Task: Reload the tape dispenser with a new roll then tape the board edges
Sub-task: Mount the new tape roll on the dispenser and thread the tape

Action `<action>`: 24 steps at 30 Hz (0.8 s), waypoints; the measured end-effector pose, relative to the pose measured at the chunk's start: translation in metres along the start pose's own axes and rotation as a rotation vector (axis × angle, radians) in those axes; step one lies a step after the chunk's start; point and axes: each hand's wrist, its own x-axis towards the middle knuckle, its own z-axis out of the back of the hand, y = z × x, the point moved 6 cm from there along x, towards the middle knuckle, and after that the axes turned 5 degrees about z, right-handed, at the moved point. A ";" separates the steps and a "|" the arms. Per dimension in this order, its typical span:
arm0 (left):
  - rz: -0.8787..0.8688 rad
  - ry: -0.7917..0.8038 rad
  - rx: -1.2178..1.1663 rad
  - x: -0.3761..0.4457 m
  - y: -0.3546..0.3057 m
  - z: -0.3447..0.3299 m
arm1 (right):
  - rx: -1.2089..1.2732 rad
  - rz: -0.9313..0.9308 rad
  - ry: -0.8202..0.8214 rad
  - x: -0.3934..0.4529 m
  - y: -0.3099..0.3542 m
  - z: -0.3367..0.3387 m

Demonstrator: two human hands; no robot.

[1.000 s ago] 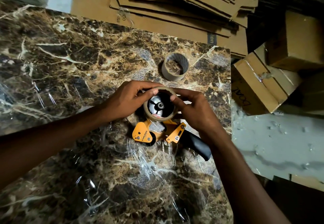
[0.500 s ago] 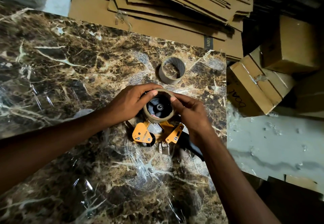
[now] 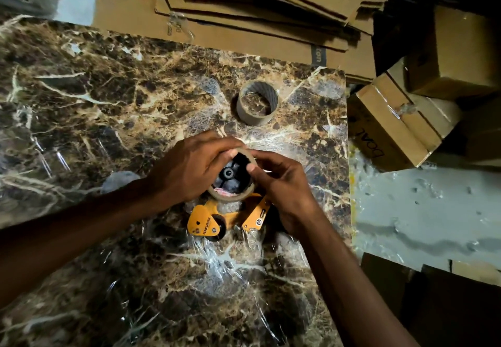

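Note:
An orange tape dispenser (image 3: 206, 220) lies on the marble-patterned board (image 3: 108, 108), which is wrapped in clear film. A new roll of tape (image 3: 230, 197) sits around the dispenser's black hub (image 3: 227, 173). My left hand (image 3: 187, 170) grips the roll from the left, thumb on its upper rim. My right hand (image 3: 282, 186) grips it from the right, with fingertips on the top edge. The dispenser's black handle is hidden under my right wrist. An empty cardboard tape core (image 3: 257, 106) stands on the board beyond my hands.
Flattened cardboard sheets (image 3: 244, 13) are stacked past the board's far edge. Taped cardboard boxes (image 3: 395, 127) lie to the right, beyond the board's right edge (image 3: 348, 156). A pale floor (image 3: 423, 211) shows lower right.
Both hands have closed further over the roll, the left thumb and right fingertips now covering its upper rim. The roll sits a little more tilted on the hub. The camera has shifted slightly.

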 end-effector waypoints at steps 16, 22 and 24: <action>-0.023 0.162 0.167 0.009 0.020 -0.019 | -0.171 0.016 -0.070 0.014 -0.019 0.002; -0.133 0.136 0.346 -0.001 0.030 -0.008 | -0.959 0.537 -0.119 -0.016 0.019 -0.028; -0.105 0.134 0.358 -0.005 0.043 -0.005 | -1.046 0.733 -0.061 -0.040 0.036 -0.056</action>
